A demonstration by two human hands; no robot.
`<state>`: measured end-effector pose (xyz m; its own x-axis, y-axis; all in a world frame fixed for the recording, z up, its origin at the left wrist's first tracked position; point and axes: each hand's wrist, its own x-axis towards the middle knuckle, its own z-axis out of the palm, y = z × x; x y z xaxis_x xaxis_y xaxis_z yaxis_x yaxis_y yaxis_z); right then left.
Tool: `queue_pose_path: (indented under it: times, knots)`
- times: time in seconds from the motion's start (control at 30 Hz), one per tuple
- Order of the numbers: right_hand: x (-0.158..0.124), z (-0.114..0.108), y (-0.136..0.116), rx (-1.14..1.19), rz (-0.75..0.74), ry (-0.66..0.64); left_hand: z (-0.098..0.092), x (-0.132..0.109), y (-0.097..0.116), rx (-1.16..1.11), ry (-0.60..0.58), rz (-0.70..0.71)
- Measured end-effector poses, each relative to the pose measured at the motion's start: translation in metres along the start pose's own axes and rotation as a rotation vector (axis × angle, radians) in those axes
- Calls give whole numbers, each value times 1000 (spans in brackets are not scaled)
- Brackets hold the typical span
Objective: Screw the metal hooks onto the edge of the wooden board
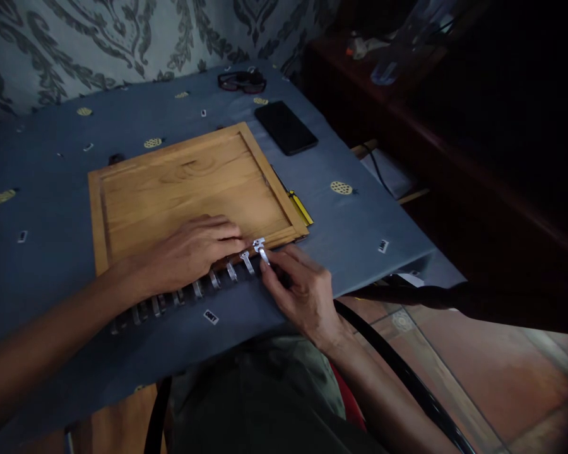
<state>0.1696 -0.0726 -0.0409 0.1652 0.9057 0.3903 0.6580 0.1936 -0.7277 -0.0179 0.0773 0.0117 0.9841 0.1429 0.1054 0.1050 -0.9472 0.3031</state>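
A framed wooden panel [170, 195] lies flat on the table. Along its near edge hangs a row of curved, shiny metal clips [231, 271]. My left hand [196, 249] rests over this edge, fingers bent and close together, their tips beside the rightmost clip; its thumb is hidden. Between thumb and fingers, my right hand [298, 284] pinches a metal clip [260, 247] at the edge, near the panel's right corner. Whether that clip is fastened to the wood I cannot tell. A tool with a yellow-and-black handle [300, 208] lies against the panel's right side, partly hidden.
A blue patterned cloth [373, 221] covers the table. Past the panel are a black phone [285, 128] and dark-framed glasses [242, 81]. Dark wooden furniture [407, 120] stands at right, bearing a clear bottle [392, 60]. A black curved tube [397, 366] runs beside my right forearm.
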Motion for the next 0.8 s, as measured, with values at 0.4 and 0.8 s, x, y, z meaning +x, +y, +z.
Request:
queue_pose_path:
  times: [0.4,0.8]
  knots:
    - [0,0,0,35,23,-2,-7,2,2,176,-177,62]
    - [-10,-34,5,-17,61,107,13,-15,-12,129,4,114]
